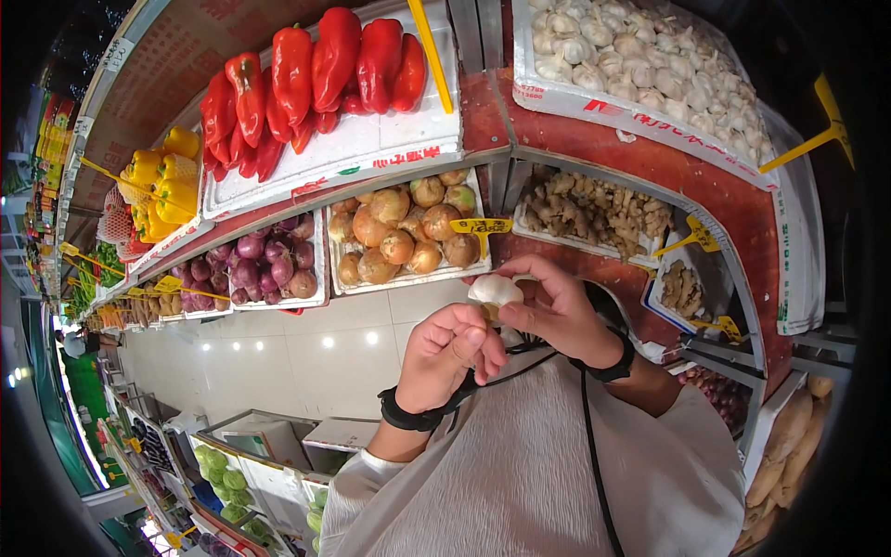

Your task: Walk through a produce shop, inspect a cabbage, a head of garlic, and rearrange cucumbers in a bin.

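Note:
In front of my chest a white garlic bulb (493,289) is pinched between the thumb and fingers of my right hand (561,312). A yellowish-brown patch shows at its lower end. Close below, my left hand (452,345) is closed, its fingers curled and the thumb pressed against them, with the fingertips at the bulb's lower end. Whether those fingers grip part of the bulb or a small scrap is hidden. A tray of garlic bulbs (640,58) stands at the upper right, beyond my right hand.
Red peppers (292,79) fill a white foam tray at the upper left. Below sit yellow onions (394,232) and purple onions (269,265); ginger (594,213) lies to the right. Yellow price-tag holders (483,226) jut out. A dark cord (594,446) hangs down my front.

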{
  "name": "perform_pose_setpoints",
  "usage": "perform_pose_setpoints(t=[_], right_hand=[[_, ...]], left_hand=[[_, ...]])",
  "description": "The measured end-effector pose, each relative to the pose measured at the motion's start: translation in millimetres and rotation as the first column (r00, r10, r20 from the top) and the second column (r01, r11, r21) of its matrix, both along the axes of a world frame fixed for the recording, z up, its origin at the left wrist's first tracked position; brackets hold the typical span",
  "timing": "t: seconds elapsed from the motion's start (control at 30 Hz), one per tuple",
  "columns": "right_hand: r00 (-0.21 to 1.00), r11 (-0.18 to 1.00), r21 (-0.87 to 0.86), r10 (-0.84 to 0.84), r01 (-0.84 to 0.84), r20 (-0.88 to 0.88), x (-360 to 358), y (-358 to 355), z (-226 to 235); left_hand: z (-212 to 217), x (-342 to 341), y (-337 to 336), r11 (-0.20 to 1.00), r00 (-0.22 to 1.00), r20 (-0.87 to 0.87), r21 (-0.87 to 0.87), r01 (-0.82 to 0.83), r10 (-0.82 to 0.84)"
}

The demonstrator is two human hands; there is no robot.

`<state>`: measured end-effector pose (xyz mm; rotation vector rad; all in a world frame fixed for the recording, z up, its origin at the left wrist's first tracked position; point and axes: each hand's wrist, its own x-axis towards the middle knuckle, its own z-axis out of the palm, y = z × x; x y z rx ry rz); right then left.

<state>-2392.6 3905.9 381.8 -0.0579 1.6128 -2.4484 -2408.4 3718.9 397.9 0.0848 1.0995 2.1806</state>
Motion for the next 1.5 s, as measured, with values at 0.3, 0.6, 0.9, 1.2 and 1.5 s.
perform_pose_setpoints(t=[0.3, 0.6, 0.9, 1.2, 1.5], right_hand=[[0.997, 0.980, 0.196, 0.043, -0.029, -0.069, 1, 5, 3], [0.994, 0.989, 0.146, -0.006, 0.022, -0.107, 3, -3, 2], [0.756, 0.750, 0.533, 0.067, 0.392, -0.651, -4, 0, 15], [0.745, 0.802, 0.490, 0.086, 0.342, -0.662, -2, -1, 30], [0.784, 0.807, 0.495, 0.065, 0.323, -0.618, -1, 12, 25]], left_hand=[[1, 1, 1, 0.998, 0.995, 0.095, 0.047, -0.034, 0.029], [-21, -1, 1, 0.989, 0.978, -0.153, 0.067, -0.132, 0.141], [-25, 2, 2, 0.989, 0.986, -0.100, -0.056, -0.137, 0.131], [-20, 3, 8, 0.981, 0.978, -0.121, 0.115, -0.155, 0.168], [-17, 5, 8, 0.988, 0.910, -0.388, 0.028, -0.151, 0.150]])
